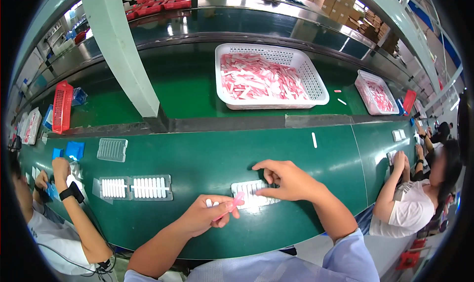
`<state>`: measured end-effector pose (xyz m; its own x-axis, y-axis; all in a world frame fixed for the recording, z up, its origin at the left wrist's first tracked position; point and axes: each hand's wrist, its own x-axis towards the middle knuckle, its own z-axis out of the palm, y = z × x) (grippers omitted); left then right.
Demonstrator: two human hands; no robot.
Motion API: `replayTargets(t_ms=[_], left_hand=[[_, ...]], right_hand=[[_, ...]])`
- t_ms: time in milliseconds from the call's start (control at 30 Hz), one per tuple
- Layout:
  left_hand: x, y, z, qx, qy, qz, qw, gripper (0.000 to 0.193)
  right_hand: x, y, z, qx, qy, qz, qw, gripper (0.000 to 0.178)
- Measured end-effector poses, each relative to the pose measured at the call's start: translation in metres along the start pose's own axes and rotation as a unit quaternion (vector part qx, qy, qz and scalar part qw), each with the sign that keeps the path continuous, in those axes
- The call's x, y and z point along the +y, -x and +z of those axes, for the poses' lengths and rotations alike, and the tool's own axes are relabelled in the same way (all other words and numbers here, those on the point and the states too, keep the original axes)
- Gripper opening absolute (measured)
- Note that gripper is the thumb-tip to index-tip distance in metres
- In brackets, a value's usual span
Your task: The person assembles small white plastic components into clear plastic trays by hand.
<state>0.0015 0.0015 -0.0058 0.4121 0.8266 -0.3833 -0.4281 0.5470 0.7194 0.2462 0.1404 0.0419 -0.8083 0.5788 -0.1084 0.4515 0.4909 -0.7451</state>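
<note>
My left hand (205,215) is closed round a few slim pieces. A pink strip (238,199) sticks out past its fingertips, and small white ends show between the fingers. My right hand (291,181) is spread over a clear plastic tray (241,188), index finger stretched out and thumb low over the tray's right part. Narrow slots run across this tray; glare and my hand hide how many hold white pieces. To the left lie two clear trays (150,187) side by side, holding rows of white sticks. Behind them is another clear slotted tray (112,149).
Beyond the dark ledge (222,123) stands a white basket (321,97) heaped with pink and white strips. A white stick (314,140) lies on the green table. A grey post (118,50) rises at the left. Co-workers sit at left (81,218) and right (407,203).
</note>
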Motion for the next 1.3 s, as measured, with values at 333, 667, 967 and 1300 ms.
replayTargets(t_ms=[333, 667, 967, 1300], left_hand=[[-0.001, 0.002, 0.008, 0.002, -0.034, -0.019, 0.999, 0.041], [0.002, 0.0, 0.008, 0.019, -0.02, -0.035, 0.999, 0.037], [0.002, -0.001, 0.007, 0.012, -0.017, -0.014, 1.0, 0.037], [-0.003, -0.001, 0.002, -0.002, -0.024, -0.02, 1.0, 0.039]], right_hand=[[0.0, 0.018, 0.045, 0.246, -0.351, 0.033, 0.903, 0.004], [0.018, 0.06, 0.027, 0.132, 0.317, -0.172, 0.923, 0.031], [0.013, 0.053, 0.023, 0.084, 0.218, -0.141, 0.962, 0.034], [0.016, 0.046, 0.026, 0.186, 0.186, -0.192, 0.946, 0.025]])
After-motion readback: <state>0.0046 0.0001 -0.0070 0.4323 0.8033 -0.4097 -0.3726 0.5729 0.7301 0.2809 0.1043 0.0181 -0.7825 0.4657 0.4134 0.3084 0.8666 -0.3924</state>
